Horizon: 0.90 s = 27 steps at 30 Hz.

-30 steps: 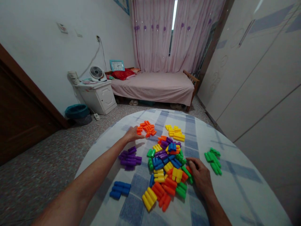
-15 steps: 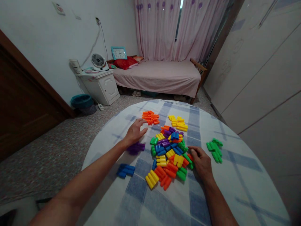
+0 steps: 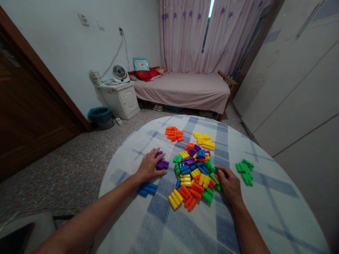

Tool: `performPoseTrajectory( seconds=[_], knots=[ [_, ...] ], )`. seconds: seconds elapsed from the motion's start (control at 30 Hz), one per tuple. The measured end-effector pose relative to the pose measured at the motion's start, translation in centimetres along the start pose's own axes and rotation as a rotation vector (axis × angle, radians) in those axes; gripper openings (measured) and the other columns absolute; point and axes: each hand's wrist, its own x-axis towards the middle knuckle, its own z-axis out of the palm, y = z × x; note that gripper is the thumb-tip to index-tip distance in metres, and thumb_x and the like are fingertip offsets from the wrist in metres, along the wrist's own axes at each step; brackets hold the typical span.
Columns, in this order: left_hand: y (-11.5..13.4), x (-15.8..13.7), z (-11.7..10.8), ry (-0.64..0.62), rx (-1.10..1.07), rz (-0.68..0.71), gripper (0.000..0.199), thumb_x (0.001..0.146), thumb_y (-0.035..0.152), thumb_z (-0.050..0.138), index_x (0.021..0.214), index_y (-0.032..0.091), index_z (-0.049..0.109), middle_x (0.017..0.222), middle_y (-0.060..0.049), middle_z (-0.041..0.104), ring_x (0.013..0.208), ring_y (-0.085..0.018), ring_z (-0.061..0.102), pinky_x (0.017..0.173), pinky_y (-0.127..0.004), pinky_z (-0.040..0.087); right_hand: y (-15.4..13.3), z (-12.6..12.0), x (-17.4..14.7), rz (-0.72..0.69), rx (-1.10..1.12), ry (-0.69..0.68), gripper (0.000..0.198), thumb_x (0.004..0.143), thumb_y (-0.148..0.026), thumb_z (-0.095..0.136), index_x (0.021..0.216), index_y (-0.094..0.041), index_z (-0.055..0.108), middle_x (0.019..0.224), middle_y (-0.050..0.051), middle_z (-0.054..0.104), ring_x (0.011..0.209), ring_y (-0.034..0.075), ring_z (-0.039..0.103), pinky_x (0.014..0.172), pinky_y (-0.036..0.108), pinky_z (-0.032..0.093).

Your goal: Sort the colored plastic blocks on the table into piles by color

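Note:
My left hand (image 3: 150, 164) lies palm down at the left edge of the small group of purple plastic building blocks (image 3: 162, 164). Its fingers are spread and touch or partly cover these blocks. Close by my left wrist are a few blue blocks (image 3: 150, 188), partly hidden by the forearm. My right hand (image 3: 230, 184) rests at the right side of the mixed pile of coloured blocks (image 3: 196, 173). Its fingers are loosely bent and apart, beside green and orange blocks, with no block seen in its grasp.
Orange blocks (image 3: 174, 134) and yellow blocks (image 3: 205, 141) lie in groups at the far side of the round table (image 3: 185, 229). A green group (image 3: 245, 171) is at the right. Beyond stand a bed (image 3: 182, 88), a white cabinet (image 3: 120, 100) and a bin (image 3: 100, 115).
My left hand has moved back toward me, from beside the orange group to the purple blocks. My right hand stays by the pile. The camera view has shifted slightly.

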Motion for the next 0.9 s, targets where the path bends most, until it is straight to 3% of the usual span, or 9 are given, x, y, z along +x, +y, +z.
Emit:
performPoseTrajectory(
  seconds=[0.17, 0.37, 0.5, 0.63, 0.7, 0.8, 0.9],
  knots=[
    [-0.9, 2.2, 0.9, 0.117, -0.001, 0.045, 0.046, 0.073, 0.043, 0.062, 0.114, 0.023, 0.064, 0.137, -0.008, 0.045, 0.127, -0.027, 0.041, 0.109, -0.039, 0.033, -0.2, 0.1, 0.0, 0.005, 0.01, 0.004, 0.034, 0.079, -0.04, 0.044, 0.091, -0.019, 0.068, 0.091, 0.005, 0.067, 0.085, 0.018, 0.06, 0.076, 0.029, 0.044],
    [-1.9, 5.8, 1.7, 0.2, 0.022, -0.067, 0.044, 0.075, 0.044, 0.059, 0.113, 0.022, 0.064, 0.133, -0.008, 0.049, 0.123, -0.026, 0.044, 0.107, -0.036, 0.036, -0.3, 0.1, 0.0, -0.005, 0.015, 0.007, 0.034, 0.08, -0.039, 0.044, 0.091, -0.018, 0.067, 0.091, 0.005, 0.067, 0.086, 0.019, 0.06, 0.076, 0.029, 0.044],
    [-1.2, 6.1, 0.6, 0.194, 0.044, -0.073, 0.055, 0.073, 0.048, 0.062, 0.121, 0.021, 0.058, 0.138, -0.01, 0.044, 0.127, -0.03, 0.039, 0.108, -0.042, 0.032, -0.3, 0.0, -0.1, -0.003, 0.016, 0.011, 0.034, 0.08, -0.039, 0.044, 0.091, -0.018, 0.068, 0.091, 0.005, 0.067, 0.085, 0.019, 0.06, 0.074, 0.029, 0.045],
    [0.9, 1.9, -1.2, 0.249, -0.021, 0.021, 0.048, 0.083, 0.041, 0.052, 0.127, 0.021, 0.051, 0.139, -0.01, 0.043, 0.132, -0.027, 0.034, 0.11, -0.045, 0.03, -0.2, 0.1, 0.0, -0.011, 0.012, 0.014, 0.035, 0.08, -0.039, 0.043, 0.091, -0.018, 0.068, 0.091, 0.005, 0.067, 0.084, 0.019, 0.06, 0.074, 0.029, 0.045],
    [2.0, -1.7, -1.5, 0.197, -0.087, 0.106, 0.038, 0.085, 0.036, 0.049, 0.121, 0.026, 0.056, 0.137, -0.007, 0.047, 0.13, -0.024, 0.039, 0.108, -0.044, 0.034, -0.1, 0.2, 0.0, -0.018, 0.008, 0.019, 0.034, 0.079, -0.039, 0.043, 0.09, -0.018, 0.068, 0.091, 0.005, 0.067, 0.084, 0.019, 0.06, 0.074, 0.029, 0.045],
    [2.6, -6.9, -0.8, 0.109, -0.118, 0.181, 0.031, 0.08, 0.034, 0.056, 0.11, 0.029, 0.062, 0.131, -0.008, 0.054, 0.125, -0.026, 0.046, 0.104, -0.047, 0.039, 0.0, 0.3, 0.1, -0.027, -0.002, 0.026, 0.034, 0.079, -0.039, 0.043, 0.089, -0.019, 0.068, 0.09, 0.005, 0.067, 0.083, 0.019, 0.06, 0.074, 0.029, 0.045],
    [2.3, -9.5, 0.3, 0.102, -0.132, 0.199, 0.027, 0.078, 0.031, 0.059, 0.104, 0.028, 0.064, 0.126, -0.009, 0.058, 0.121, -0.027, 0.05, 0.1, -0.047, 0.044, 0.0, 0.3, 0.1, -0.03, -0.005, 0.024, 0.034, 0.079, -0.039, 0.042, 0.089, -0.018, 0.068, 0.09, 0.005, 0.067, 0.082, 0.019, 0.06, 0.074, 0.03, 0.045]
  ],
)
